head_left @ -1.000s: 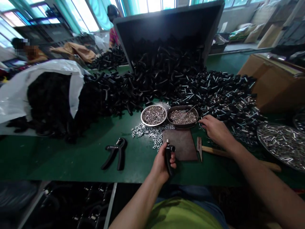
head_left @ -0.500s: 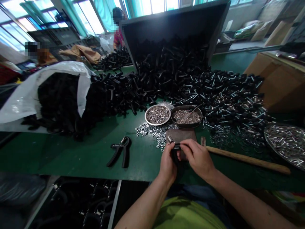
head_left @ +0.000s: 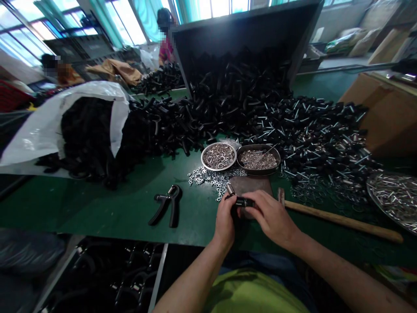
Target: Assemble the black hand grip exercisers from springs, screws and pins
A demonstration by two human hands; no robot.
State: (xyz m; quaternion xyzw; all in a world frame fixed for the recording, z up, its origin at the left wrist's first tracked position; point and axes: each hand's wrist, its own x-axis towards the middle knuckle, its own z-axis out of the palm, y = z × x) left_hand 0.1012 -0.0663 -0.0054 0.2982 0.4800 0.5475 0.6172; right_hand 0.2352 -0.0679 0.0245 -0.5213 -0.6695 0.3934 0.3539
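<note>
Between my hands is a black hand grip exerciser (head_left: 241, 201) with a metal spring at its upper left. My left hand (head_left: 225, 219) is closed around its left side, fingers partly hidden. The thumb and fingers of my right hand (head_left: 269, 215) pinch its right end. Beneath them lies a flat brown plate (head_left: 250, 184). Another hand grip exerciser (head_left: 167, 205) lies on the green table to the left, its two black handles spread. Small metal nuts (head_left: 208, 177) are scattered just beyond my left hand.
A round bowl (head_left: 218, 156) and an oval tin (head_left: 258, 159) hold small metal parts. A wooden-handled hammer (head_left: 342, 220) lies at right, near a tray of metal pins (head_left: 395, 195). Black handles (head_left: 224, 102) heap up behind. A cardboard box (head_left: 387, 115) stands far right; a crate (head_left: 159, 278) sits below.
My right fingers have shifted onto the right end of the hand grip exerciser, and a black piece now shows there. The whole view has moved slightly, so the table things appear further right.
</note>
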